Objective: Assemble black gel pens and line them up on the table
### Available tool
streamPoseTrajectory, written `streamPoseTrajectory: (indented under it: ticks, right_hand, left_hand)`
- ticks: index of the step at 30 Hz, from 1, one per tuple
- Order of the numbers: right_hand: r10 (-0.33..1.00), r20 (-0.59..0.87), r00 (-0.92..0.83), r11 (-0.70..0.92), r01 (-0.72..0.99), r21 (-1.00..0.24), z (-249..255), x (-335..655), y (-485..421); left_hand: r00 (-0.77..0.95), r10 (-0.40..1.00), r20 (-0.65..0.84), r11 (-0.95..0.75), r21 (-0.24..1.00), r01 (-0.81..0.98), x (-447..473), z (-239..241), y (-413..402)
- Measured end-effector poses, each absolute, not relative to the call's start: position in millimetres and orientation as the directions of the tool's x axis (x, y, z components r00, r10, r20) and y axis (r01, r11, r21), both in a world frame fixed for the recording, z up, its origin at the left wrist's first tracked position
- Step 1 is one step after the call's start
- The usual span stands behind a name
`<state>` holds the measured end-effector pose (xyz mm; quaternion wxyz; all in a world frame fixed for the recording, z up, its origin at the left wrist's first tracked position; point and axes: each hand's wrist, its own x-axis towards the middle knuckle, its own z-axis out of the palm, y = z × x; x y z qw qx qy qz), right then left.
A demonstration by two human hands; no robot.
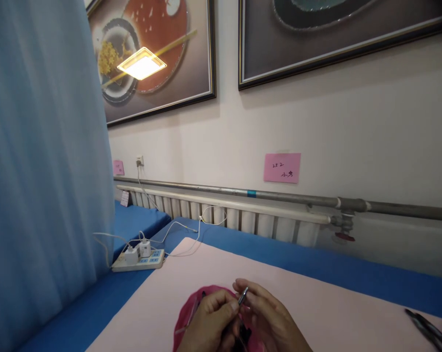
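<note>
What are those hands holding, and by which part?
A small silvery metal piece, pinched by its lower end where the left hand and right hand fingertips meet; its upper tip sticks out.

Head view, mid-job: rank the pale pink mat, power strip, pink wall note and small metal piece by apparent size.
1. pale pink mat
2. power strip and pink wall note: about alike; the note hangs farther off, so unranked
3. small metal piece

Both hands pinch small metal piece (243,295) over pink cloth (191,313).
</note>
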<state>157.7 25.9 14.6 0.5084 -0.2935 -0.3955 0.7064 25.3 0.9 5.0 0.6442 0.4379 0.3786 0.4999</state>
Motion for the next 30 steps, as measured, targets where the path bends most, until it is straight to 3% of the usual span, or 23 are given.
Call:
streamPoseTrajectory:
  ticks: [6, 11, 16, 20, 25, 30]
  right_hand:
    - [0.959, 0.034, -0.281, -0.099, -0.444, -0.890, 13.8, 159.3, 24.8]
    - [0.933, 0.018, -0.359, -0.174, -0.495, -0.852, 13.9, 158.6, 21.4]
    - [0.961, 0.071, -0.269, -0.054, -0.432, -0.900, 9.8, 156.1, 24.8]
    - [0.953, 0.014, -0.303, -0.139, -0.477, -0.868, 5.8, 157.2, 30.3]
    - [0.967, 0.050, -0.249, -0.046, -0.364, -0.930, 7.1, 159.4, 32.0]
    - [0.955, 0.009, -0.297, -0.148, -0.503, -0.852, 18.8, 156.4, 21.6]
  left_hand:
    - [0.206, 0.977, -0.050, 0.114, 0.943, -0.312, 24.7, 3.4, 1.0]
    - [0.207, 0.977, -0.053, 0.121, 0.937, -0.329, 25.4, 6.3, 0.0]
    - [0.197, 0.978, -0.065, 0.122, 0.948, -0.295, 27.1, 7.9, 0.0]
    - [0.206, 0.977, -0.062, 0.128, 0.938, -0.323, 26.9, 5.7, 1.8]
    - [0.154, 0.987, -0.047, 0.087, 0.960, -0.266, 28.1, 5.4, 0.9]
    - [0.193, 0.979, -0.065, 0.118, 0.954, -0.275, 27.2, 10.9, -1.6]
